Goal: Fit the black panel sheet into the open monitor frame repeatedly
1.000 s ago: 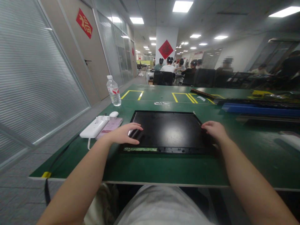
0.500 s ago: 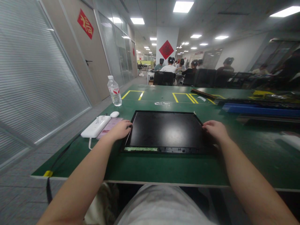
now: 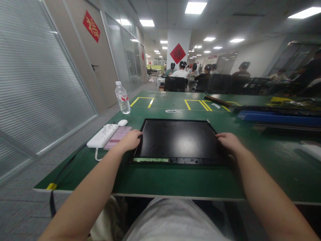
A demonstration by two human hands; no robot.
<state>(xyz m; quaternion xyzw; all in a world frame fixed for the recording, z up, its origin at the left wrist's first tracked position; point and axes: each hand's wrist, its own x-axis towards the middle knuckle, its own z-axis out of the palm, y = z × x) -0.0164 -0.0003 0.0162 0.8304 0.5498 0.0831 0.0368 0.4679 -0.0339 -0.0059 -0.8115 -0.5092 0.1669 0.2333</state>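
A black flat screen panel [image 3: 178, 139] lies face up on the green worktable [image 3: 175, 177], with a green circuit strip along its near edge. My left hand [image 3: 129, 140] is curled over the panel's left edge. On the opposite side, my right hand [image 3: 229, 142] grips the right edge with its fingers bent. Both forearms reach in from below.
Left of the panel lie a pink phone [image 3: 117, 136], a white power strip [image 3: 101, 136] and a white mouse [image 3: 122, 123]. A water bottle [image 3: 122, 97] stands behind them. A blue tray [image 3: 278, 117] and dark parts sit at right. Several people sit at far tables.
My left hand has slid off the panel's face to its left edge. My right hand stays at the right edge, shifted slightly toward me.
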